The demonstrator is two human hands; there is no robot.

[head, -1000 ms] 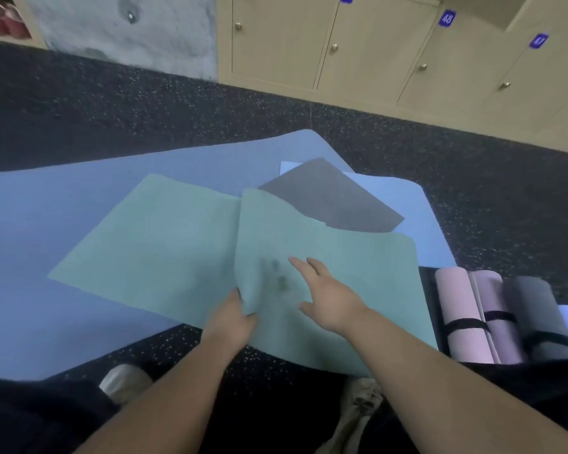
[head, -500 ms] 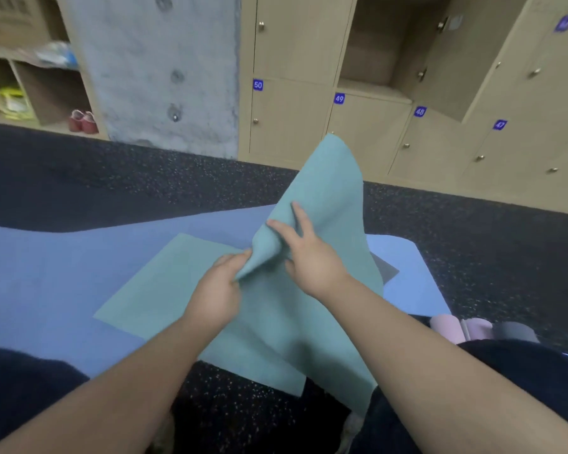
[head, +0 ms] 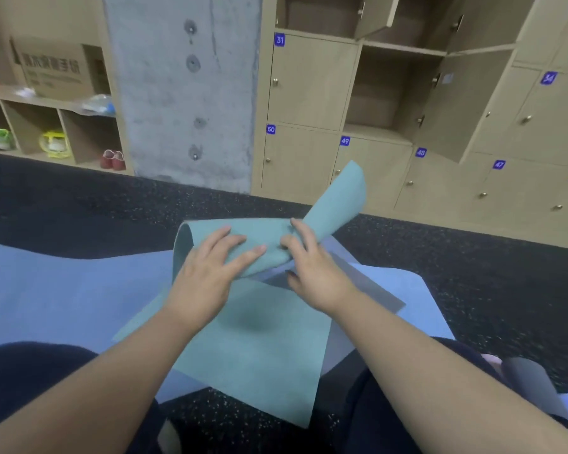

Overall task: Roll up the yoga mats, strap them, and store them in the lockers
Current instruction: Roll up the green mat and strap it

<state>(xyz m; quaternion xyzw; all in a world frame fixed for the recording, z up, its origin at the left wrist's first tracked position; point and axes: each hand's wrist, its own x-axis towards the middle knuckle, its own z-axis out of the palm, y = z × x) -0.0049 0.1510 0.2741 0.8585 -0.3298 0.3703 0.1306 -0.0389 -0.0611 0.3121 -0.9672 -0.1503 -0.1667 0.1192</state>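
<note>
Two hands meet at the middle of the frame in the single head view. Our left hand (head: pixel 207 276) lies flat on the curled end of the green mat (head: pixel 253 342), fingers (head: pixel 243 242) straight and spread, pressing the fold down without gripping. Our right hand (head: pixel 315 273) pinches the same curl at its right side, thumb underneath and fingers bent over the top, so it has hold of the mat. The rest of the green mat slopes toward the lower centre, over our lap.

Beneath it lie a grey mat (head: pixel 368 283) and a wide blue mat (head: pixel 63 290) across the left of the frame, all on the dark floor (head: pixel 79 198). Rolled mats (head: pixel 528 378) show only partly at the lower right. The lockers (head: pixel 309 80) fill the upper right, one open locker (head: pixel 391 93) just above number 49.

We judge the rolling barely begun — and crooked: the far corner sticks up toward the lockers, so the roll may cone out sideways. With only the flat left hand holding it, the springy curl could also slip open.
</note>
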